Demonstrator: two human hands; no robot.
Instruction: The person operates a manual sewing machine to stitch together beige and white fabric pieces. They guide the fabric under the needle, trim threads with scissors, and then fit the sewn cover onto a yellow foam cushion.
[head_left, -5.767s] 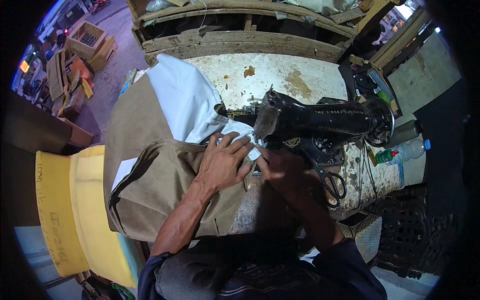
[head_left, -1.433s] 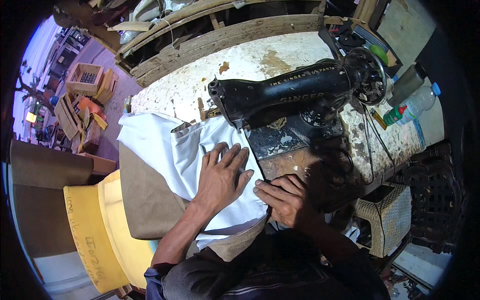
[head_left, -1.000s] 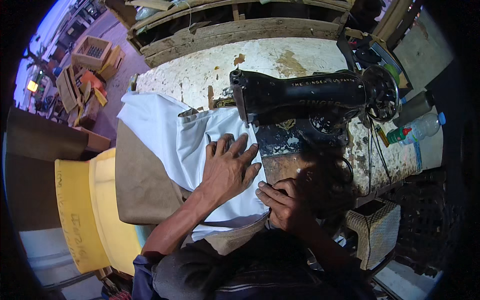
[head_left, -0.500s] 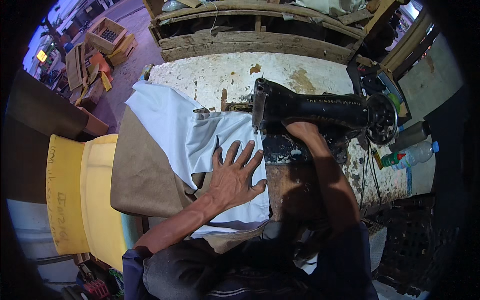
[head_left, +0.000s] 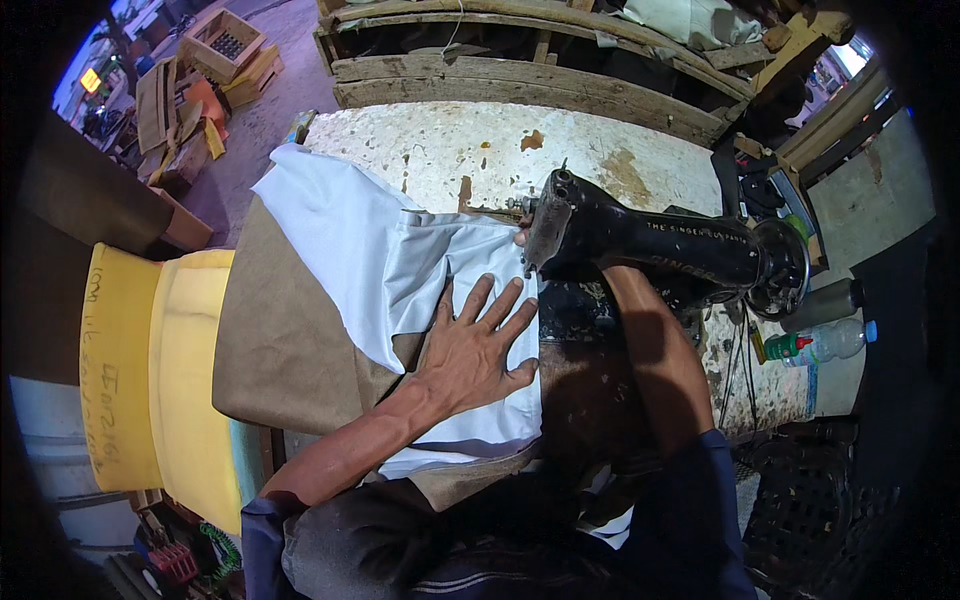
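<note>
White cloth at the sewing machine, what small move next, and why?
Probably smooth the white cloth with the left hand: it lies spread there, creases show just ahead of it, and the right hand, mostly hidden, reaches beneath the sewing machine arm.

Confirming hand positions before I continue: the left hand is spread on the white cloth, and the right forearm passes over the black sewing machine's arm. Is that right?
Not quite: the right forearm passes under the black sewing machine's arm, not over it, as the head view shows. The left hand is indeed spread on the white cloth.
</note>
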